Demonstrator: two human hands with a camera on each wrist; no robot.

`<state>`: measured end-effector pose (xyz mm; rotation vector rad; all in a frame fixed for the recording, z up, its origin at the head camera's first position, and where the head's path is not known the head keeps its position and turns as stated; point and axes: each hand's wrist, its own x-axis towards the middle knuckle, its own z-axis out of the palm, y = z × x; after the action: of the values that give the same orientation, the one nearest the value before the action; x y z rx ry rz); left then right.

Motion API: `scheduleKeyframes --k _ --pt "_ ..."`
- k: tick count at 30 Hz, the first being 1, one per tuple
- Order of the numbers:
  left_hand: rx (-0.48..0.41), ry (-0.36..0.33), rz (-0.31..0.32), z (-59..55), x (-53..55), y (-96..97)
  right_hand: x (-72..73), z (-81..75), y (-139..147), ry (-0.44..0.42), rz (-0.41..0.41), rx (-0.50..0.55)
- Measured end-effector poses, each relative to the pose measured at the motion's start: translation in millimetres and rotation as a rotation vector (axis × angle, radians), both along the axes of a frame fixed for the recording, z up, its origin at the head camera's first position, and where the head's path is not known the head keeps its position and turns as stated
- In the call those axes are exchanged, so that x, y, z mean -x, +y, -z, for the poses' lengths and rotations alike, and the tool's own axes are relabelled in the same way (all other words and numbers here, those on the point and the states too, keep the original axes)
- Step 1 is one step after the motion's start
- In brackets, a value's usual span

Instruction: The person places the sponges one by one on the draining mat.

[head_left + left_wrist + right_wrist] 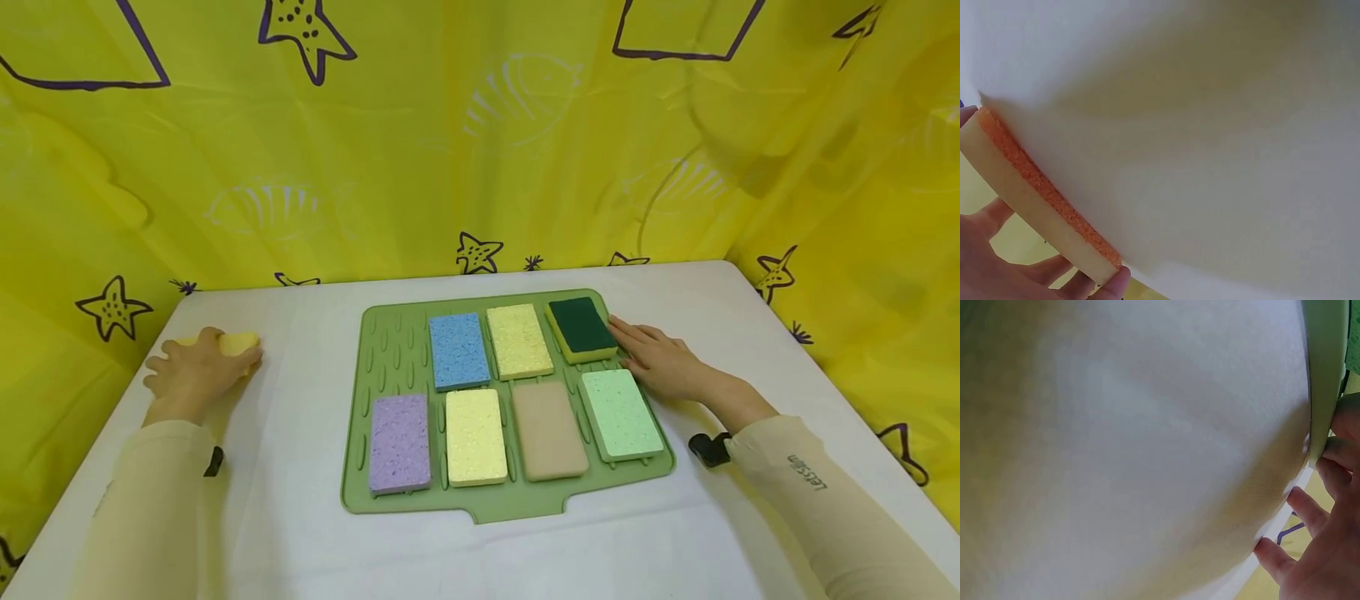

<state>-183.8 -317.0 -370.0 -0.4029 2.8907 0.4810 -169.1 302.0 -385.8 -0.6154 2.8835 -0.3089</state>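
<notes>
At the table's left side my left hand (197, 372) grips a yellow sponge (238, 342) from above, fingers spread over it. The left wrist view shows this sponge (1041, 203) with an orange scrubbing layer against the white cloth, held between thumb and fingers at its ends. My right hand (663, 358) rests at the right edge of a green ridged mat (517, 502), its fingers extended and touching the rim. Nearest to it on the mat are a yellow sponge with a dark green scouring layer (582, 327) and a mint green sponge (621, 415).
Also on the mat lie a blue sponge (459, 351), a speckled yellow one (520, 341), a purple one (400, 442), a pale yellow one (476, 437) and a beige one (550, 431). A yellow patterned curtain (405, 167) stands behind the white-covered table (300, 500).
</notes>
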Motion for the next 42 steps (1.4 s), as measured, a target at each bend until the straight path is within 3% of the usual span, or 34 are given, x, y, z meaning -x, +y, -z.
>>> scheduleKeyframes --k 6,16,34,42 --pt "0.014 0.042 0.026 -2.3 3.6 -0.3 -0.2 -0.2 0.7 0.001 0.002 -0.004" --pt "0.033 0.133 0.139 -10.4 10.2 19.2 -0.9 -1.0 -0.1 -0.005 0.001 0.004" --pt "0.023 0.198 0.278 -23.2 9.5 54.6 0.9 0.3 0.2 -0.002 -0.008 0.012" --pt "0.045 0.197 0.377 -28.2 11.4 68.2 0.2 -0.2 -0.7 -0.004 -0.004 0.015"
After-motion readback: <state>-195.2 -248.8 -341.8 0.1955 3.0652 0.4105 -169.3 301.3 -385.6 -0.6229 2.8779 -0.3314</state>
